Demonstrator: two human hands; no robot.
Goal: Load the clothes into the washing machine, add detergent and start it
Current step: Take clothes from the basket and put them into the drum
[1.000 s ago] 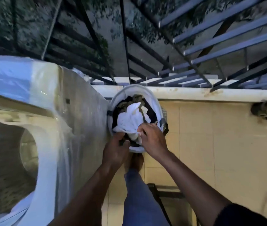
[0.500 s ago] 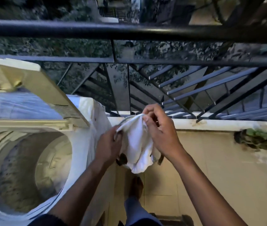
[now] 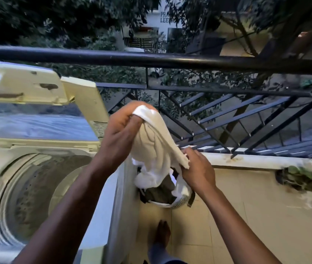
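The left hand (image 3: 122, 134) is closed on the top end of a white garment (image 3: 157, 147), holding it high. The right hand (image 3: 197, 168) pinches a lower edge of the same garment between fingertips. The two hands are apart, so the cloth is stretched between them and hangs clear above the laundry basket (image 3: 178, 201). This hold probably serves to separate the garment from the dark clothes (image 3: 162, 189) remaining in the basket.

The basket stands on the tiled floor (image 3: 246, 216), just right of the washing machine (image 3: 102, 216) and near the railing (image 3: 170, 60). The machine's lid (image 3: 37, 86) is raised, exposing the drum (image 3: 31, 197) at left; no clothes are visible inside it.

Judged stage: loading has barely begun. The next move would carry the garment left, over the machine's edge, into the drum. No detergent is in view.
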